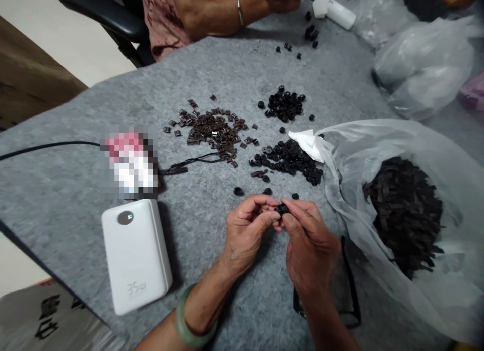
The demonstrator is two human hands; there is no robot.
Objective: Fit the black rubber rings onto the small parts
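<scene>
Between the fingertips of both my hands is a small black plastic part [282, 209], partly hidden by the fingers. My left hand [250, 230] pinches it from the left, and a green bangle [185, 315] circles that wrist. From the right, the thumb and fingers of my right hand [310, 240] close on the same part. Just beyond my fingers lie a few loose black caps [238, 191]. Farther off are a pile of black round pieces [291, 158], a second pile of black ring-like caps [285, 105] and a heap of small brown clips [214, 126].
A white power bank [136, 255] lies at left, its cable running near a blurred object [130, 162]. At right, a clear plastic bag [351, 215] holds dark strips [404, 215]. Eyeglasses [355, 300] sit under my right forearm. Across the table is another person's arm [223, 13].
</scene>
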